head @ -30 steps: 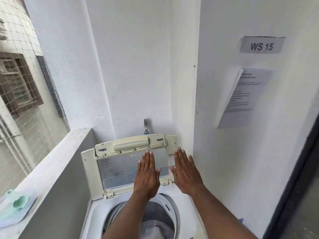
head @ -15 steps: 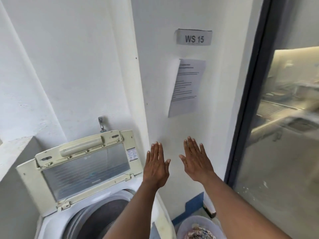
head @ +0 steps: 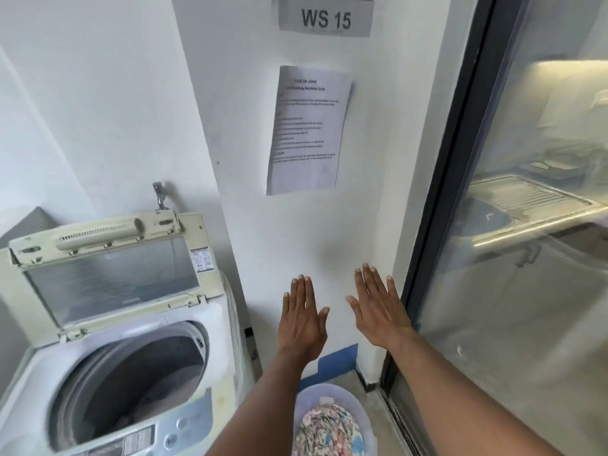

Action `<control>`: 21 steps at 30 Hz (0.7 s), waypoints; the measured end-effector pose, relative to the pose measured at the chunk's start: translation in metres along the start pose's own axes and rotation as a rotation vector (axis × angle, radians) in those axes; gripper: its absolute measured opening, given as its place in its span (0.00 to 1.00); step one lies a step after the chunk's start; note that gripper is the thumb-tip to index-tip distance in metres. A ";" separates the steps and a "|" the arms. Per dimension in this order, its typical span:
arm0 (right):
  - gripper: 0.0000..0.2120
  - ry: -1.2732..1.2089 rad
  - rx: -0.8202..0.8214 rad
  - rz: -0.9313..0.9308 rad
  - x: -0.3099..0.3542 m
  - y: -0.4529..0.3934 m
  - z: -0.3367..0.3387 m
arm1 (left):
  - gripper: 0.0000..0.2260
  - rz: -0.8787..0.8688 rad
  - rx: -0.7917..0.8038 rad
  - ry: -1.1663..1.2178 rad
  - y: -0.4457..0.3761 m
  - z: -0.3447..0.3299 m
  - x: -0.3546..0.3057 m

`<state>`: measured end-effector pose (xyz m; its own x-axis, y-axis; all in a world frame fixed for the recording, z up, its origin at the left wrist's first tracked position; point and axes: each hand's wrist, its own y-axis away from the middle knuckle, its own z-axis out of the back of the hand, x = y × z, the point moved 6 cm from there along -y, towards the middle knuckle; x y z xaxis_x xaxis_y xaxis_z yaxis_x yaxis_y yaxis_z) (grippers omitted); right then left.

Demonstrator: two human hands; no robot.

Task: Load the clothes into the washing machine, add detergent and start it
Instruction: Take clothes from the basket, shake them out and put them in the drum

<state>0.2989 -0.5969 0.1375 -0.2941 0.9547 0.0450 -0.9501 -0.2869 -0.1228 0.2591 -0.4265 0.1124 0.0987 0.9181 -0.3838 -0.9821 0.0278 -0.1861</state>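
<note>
From the head view, the scene has swung right since before: both the left hand (head: 301, 319) and right hand (head: 378, 307) stay flat and empty before the wall, the open washing machine (head: 108, 353) now left, clothes (head: 327, 429), seemingly patterned, in the basket (head: 368, 419) below.

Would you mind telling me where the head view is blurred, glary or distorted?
Head view: motion blur smears the washer drum and control panel; the notice text is mostly too soft to read, while the WS 15 sign is legible; the glass door carries hazy reflections; wide-angle distortion tilts the door frame; both hands stay fairly sharp.
</note>
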 end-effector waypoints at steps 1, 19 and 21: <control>0.46 -0.002 0.021 0.004 -0.006 0.000 -0.005 | 0.39 0.023 0.000 -0.002 0.001 -0.006 -0.002; 0.33 -0.027 0.380 0.111 -0.006 -0.004 -0.269 | 0.28 0.451 0.216 -0.020 0.023 -0.241 0.098; 0.37 -0.024 0.432 0.132 0.000 0.004 -0.321 | 0.27 0.507 0.217 -0.010 0.034 -0.280 0.120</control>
<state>0.3283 -0.5725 -0.1809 -0.4136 0.9069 0.0799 -0.8589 -0.4178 0.2962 0.2819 -0.4257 -0.1936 -0.3958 0.8414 -0.3680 -0.9168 -0.3389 0.2112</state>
